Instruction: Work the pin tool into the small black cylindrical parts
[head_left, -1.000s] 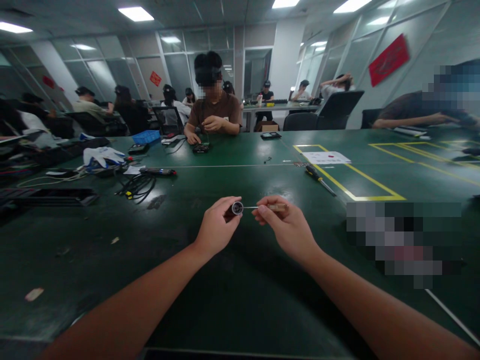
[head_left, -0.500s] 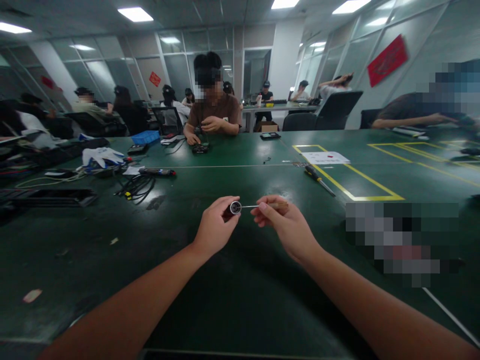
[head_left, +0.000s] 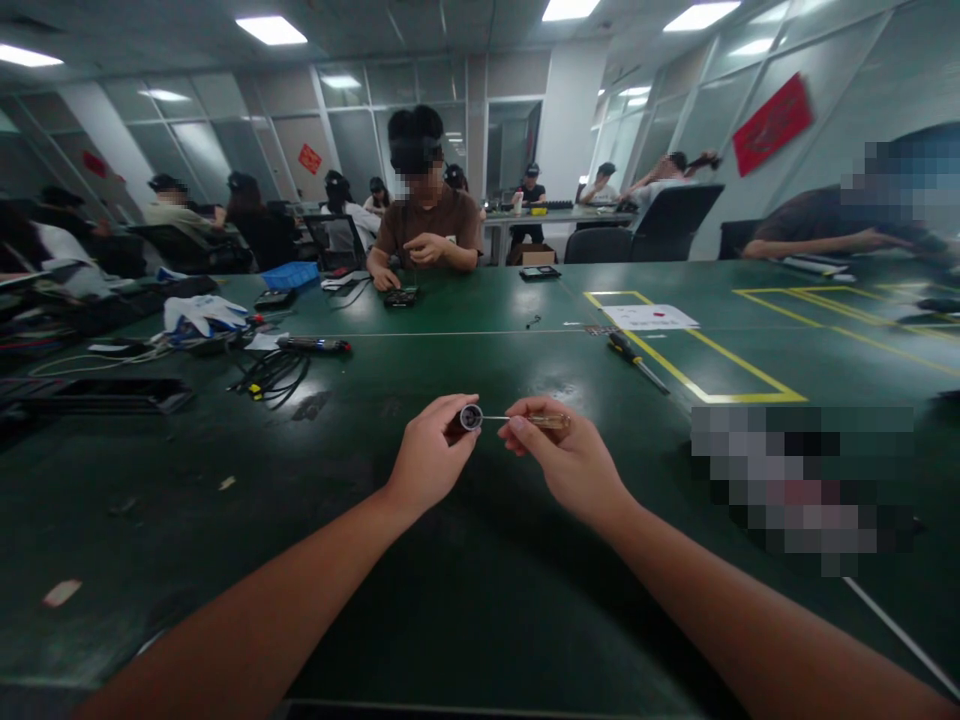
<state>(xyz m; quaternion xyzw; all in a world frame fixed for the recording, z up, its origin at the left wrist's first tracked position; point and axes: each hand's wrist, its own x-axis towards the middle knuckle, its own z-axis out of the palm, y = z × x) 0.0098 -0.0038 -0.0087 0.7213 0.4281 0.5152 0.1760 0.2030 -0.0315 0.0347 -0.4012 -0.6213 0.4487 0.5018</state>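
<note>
My left hand (head_left: 431, 450) is closed around a short dark cylinder (head_left: 471, 418) with a pale metallic rim, its open end turned toward me and to the right. Small parts show inside that end, too small to name. In my right hand (head_left: 570, 460) is a small screwdriver (head_left: 551, 421) with a clear amber handle, pinched between thumb and fingers. Its thin shaft points left, and the tip meets the cylinder's rim or opening; which of the two I cannot tell. Both hands are held above the green table.
A yellow-black screwdriver (head_left: 637, 361) and a paper sheet (head_left: 651, 317) lie ahead on the right. Coiled black cable (head_left: 277, 375), a dark pen-shaped tool (head_left: 315, 344) and white-blue gloves (head_left: 202, 315) are to the left. Across the table (head_left: 480, 350) a person (head_left: 427, 225) handles a small device.
My right hand has shifted slightly left and lower, and more of the amber handle shows. My left hand and the cylinder have hardly moved.
</note>
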